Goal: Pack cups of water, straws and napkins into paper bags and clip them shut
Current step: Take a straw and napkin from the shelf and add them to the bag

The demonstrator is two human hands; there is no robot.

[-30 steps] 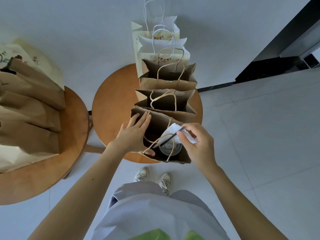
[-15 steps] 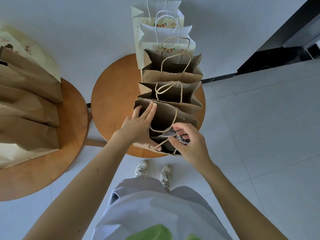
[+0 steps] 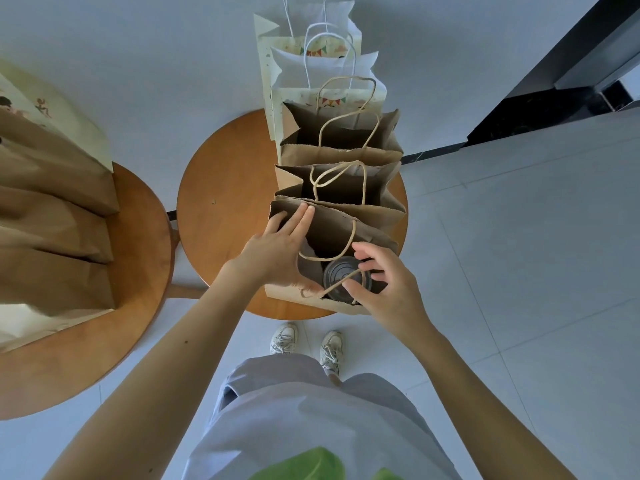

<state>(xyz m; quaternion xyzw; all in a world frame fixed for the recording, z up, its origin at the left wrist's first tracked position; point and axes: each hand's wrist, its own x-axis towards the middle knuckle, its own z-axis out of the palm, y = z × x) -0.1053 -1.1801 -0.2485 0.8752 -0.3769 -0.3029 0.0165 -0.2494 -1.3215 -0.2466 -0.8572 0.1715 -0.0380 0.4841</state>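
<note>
Floor (image 3: 519, 237): pale grey tile, with two round brown wooden benches on it. Left bench (image 3: 138, 306) carries closed brown paper bags (image 3: 52, 220) packed side by side, and a cream printed bag (image 3: 52, 109) at its far edge. Centre bench (image 3: 221, 209) carries a single-file row of upright open bags along its right half, from far edge to near edge. Far to near, the row is white printed paper bags (image 3: 325, 64) with white cord handles, then three brown kraft bags with twine handles. Far brown bag (image 3: 339, 155) and middle brown bag (image 3: 381, 216) stand with mouths open, touching each other. Nearest brown bag (image 3: 329, 226) sits at the near edge against the middle one, mouth open.

Left hand (image 3: 273, 254) is in that mouth. Its fingers (image 3: 301, 216) lie straight and flat against the inside of the far wall, thumb down at the near wall. It spreads the bag and grips nothing.

Right hand (image 3: 391, 289) hovers over the right side of the mouth, fingers (image 3: 367, 249) loosely curled and apart, holding nothing visible. Its thumb tip is just beside the near twine handle (image 3: 332, 289); contact unclear.

White sneakers (image 3: 284, 337) are on the floor just off the near edge.

Cup with round translucent lid (image 3: 341, 275) stands upright in the bottom of the nearest brown bag, just under the right hand. Pale scrap (image 3: 306, 249) shows inside by the left palm; can't tell what it is.
</note>
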